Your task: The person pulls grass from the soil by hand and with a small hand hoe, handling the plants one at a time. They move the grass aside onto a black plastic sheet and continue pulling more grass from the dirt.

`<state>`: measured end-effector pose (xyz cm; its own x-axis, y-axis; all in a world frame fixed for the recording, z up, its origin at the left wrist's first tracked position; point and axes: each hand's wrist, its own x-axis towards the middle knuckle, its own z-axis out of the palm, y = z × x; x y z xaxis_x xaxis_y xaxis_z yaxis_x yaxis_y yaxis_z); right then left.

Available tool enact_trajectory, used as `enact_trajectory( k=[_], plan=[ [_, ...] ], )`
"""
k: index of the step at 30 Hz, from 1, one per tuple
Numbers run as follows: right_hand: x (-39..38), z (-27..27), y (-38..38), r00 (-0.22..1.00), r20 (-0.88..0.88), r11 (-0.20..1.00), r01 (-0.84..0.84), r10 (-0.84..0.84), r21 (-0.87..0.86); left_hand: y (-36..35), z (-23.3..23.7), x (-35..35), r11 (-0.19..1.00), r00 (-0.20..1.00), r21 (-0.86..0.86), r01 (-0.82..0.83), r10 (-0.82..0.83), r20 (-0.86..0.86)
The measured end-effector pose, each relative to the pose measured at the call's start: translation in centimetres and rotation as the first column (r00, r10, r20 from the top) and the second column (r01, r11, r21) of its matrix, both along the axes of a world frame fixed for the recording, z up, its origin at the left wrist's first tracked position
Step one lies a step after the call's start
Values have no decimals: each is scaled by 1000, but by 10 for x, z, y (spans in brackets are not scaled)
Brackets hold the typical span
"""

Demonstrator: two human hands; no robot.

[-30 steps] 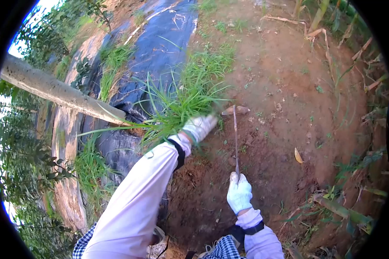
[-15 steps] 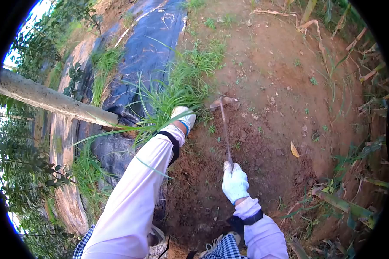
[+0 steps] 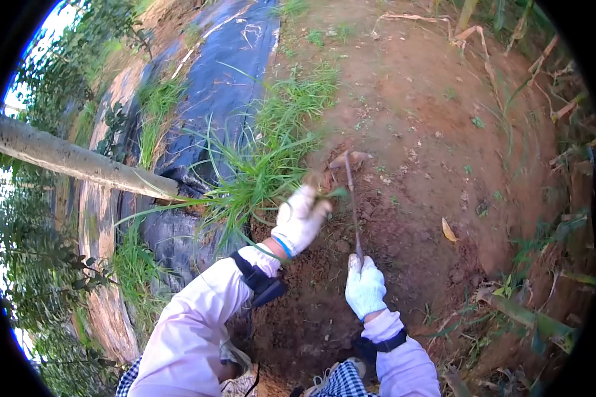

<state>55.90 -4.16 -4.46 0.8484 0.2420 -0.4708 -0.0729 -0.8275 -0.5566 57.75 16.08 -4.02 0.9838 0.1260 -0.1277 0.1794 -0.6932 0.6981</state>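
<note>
My left hand, in a white knitted glove with a blue cuff edge, is raised over the soil just right of the grass clump. A small weed, smeared by motion, shows at its fingertips, with a brownish blur beside it. The fingers look curled around it. In my right hand, also gloved, is the thin handle of a hand hoe. The hoe's blade rests at the soil surface beyond both hands, near the grass edge.
A tree trunk slants in from the left, rising from black plastic sheeting. Dry corn stalks line the right side. A yellow leaf lies on the brown soil. My shoes are at the bottom.
My left hand has come out of the grass, moving right and toward me, with a weed at its fingers. My right hand and the hoe have shifted slightly right and nearer.
</note>
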Motion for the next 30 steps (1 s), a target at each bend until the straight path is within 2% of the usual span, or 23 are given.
enact_trajectory(
  k=[1,2,4,5,6,8,11,14,15,16,18,19,20,22,23,24,25,26,27,29,30],
  plan=[
    [-4,-1,-3,1000,-5,1000,-25,25,-4,-7,13,4,974,988,188,130,-110,-112],
    [-7,-2,-5,998,-6,998,-58,58,-5,-11,19,1,903,902,190,385,-325,-284],
    [-4,-3,-6,1000,10,1000,-17,16,24,11,-49,-7,979,916,131,158,-95,-391],
    [-2,-4,-6,1000,14,999,8,-9,33,17,-29,11,877,941,412,246,-114,-319],
    [-3,-4,-6,999,10,999,31,-31,37,29,-35,14,884,989,452,122,-67,-135],
    [2,-9,2,1000,-11,1000,-17,17,-5,33,-9,42,866,949,500,6,153,-277],
    [18,-11,25,994,-60,991,-93,87,-94,49,-33,56,791,941,612,-8,214,-263],
    [21,-9,34,980,-155,984,-142,125,-105,56,-48,61,833,916,550,63,170,-362],
    [15,-9,31,974,-176,982,-163,144,-97,60,-66,58,869,926,486,-89,253,-282],
    [8,-11,26,968,-193,979,-182,162,-90,66,-82,57,854,927,516,-60,239,-288],
    [-13,-18,13,963,-200,971,-207,181,-118,65,-79,60,821,931,571,5,205,-303],
    [-22,-17,5,962,-218,976,-192,167,-101,63,-74,53,921,892,339,-191,307,-331],
    [-28,-12,-5,959,-236,980,-178,154,-84,59,-64,50,916,910,401,7,161,-383],
    [-46,-2,-27,953,-273,983,-160,131,-87,49,-35,41,786,846,474,397,-114,-520],
    [-54,2,-42,952,-285,988,-138,112,-72,39,-9,42,798,675,298,524,-175,-717],
    [-64,5,-58,962,-247,990,-132,118,-44,42,-17,18,700,731,338,629,-385,-563],
    [-71,2,-69,976,-198,996,-93,89,-12,41,-25,-3,697,689,277,661,-419,-591],
    [-75,3,-76,987,-154,998,-52,54,19,33,-13,-14,691,641,209,692,-456,-617],
    [-75,0,-75,996,-93,999,-9,13,44,31,-17,-20,711,713,272,648,-441,-545],
    [-60,-5,-62,997,-74,999,-30,31,14,35,-26,-24,749,839,398,530,-396,-372],
    [-51,-5,-53,998,-49,999,-45,46,17,32,-18,-13,780,867,404,477,-341,-364]
  ],
)
